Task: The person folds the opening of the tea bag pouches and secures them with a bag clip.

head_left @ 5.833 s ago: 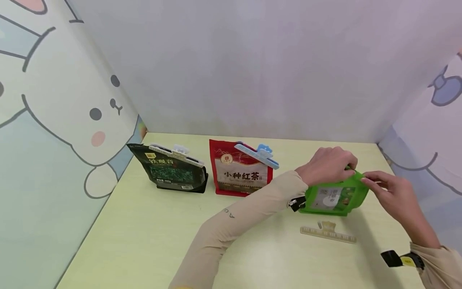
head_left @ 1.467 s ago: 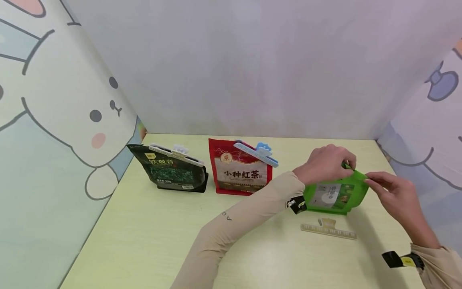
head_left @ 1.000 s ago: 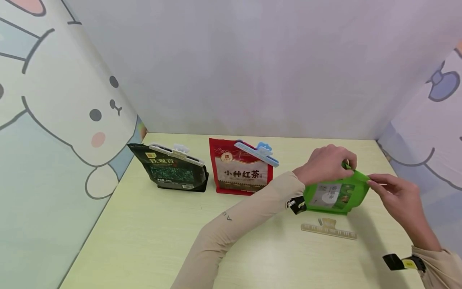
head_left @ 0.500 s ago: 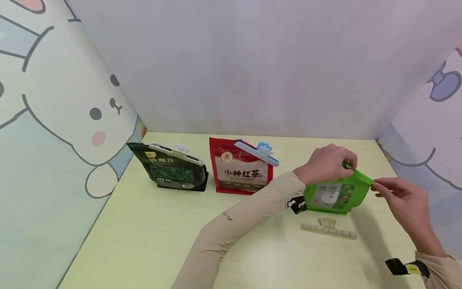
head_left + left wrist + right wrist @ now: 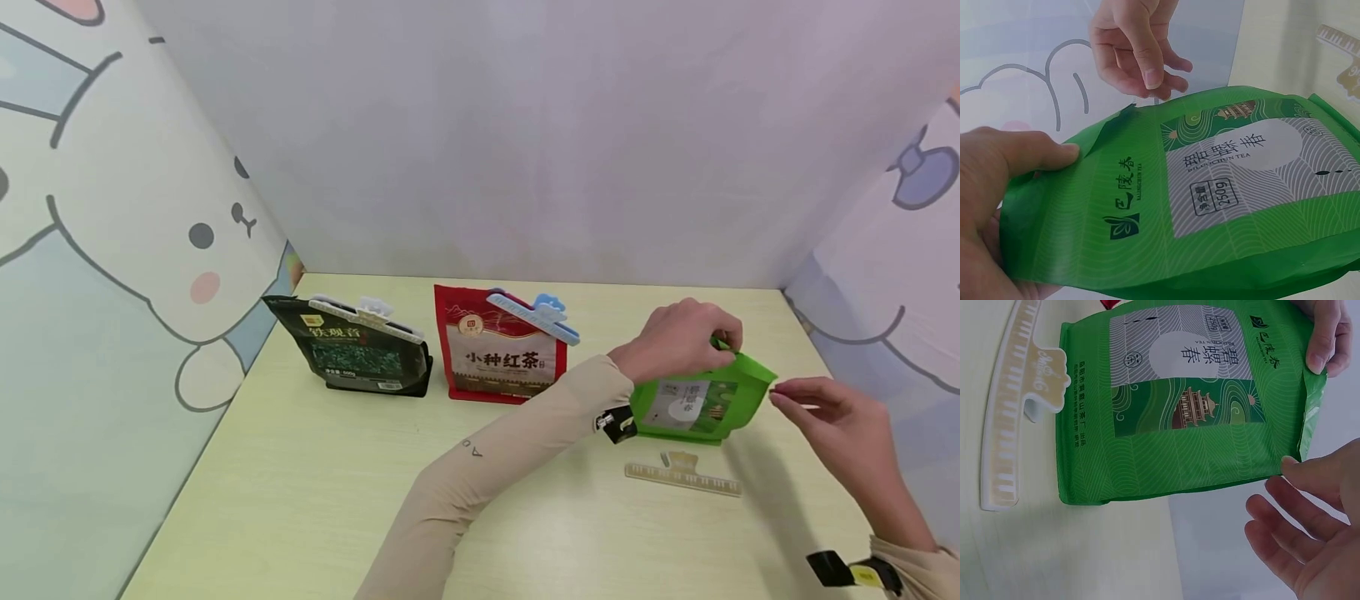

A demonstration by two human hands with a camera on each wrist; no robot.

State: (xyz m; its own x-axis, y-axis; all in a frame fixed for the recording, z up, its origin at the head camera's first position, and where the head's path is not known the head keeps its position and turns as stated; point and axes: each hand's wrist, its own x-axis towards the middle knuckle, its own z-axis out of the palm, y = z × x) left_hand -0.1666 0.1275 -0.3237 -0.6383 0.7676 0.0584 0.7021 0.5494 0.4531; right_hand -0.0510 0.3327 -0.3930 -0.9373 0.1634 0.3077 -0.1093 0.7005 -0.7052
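Observation:
A green tea bag stands on the right part of the table, its top edge folded over. My left hand reaches across and pinches that top edge; in the left wrist view, the left thumb lies over the film. My right hand is beside the bag's right top corner, fingers loosely spread and holding nothing. In the right wrist view, the right thumb tip is right at the corner. Lying in front of the bag is a beige long sealing clip with a piano-key pattern.
A black tea bag with a white clip stands at the left. Next to it is a red tea bag with a blue clip. Walls with cartoon drawings close in the table at the back and sides.
My right hand pinched the bag's right top corner, drew it outward to the right, and has now let go. My left hand keeps its pinch. The clip and other bags have not moved.

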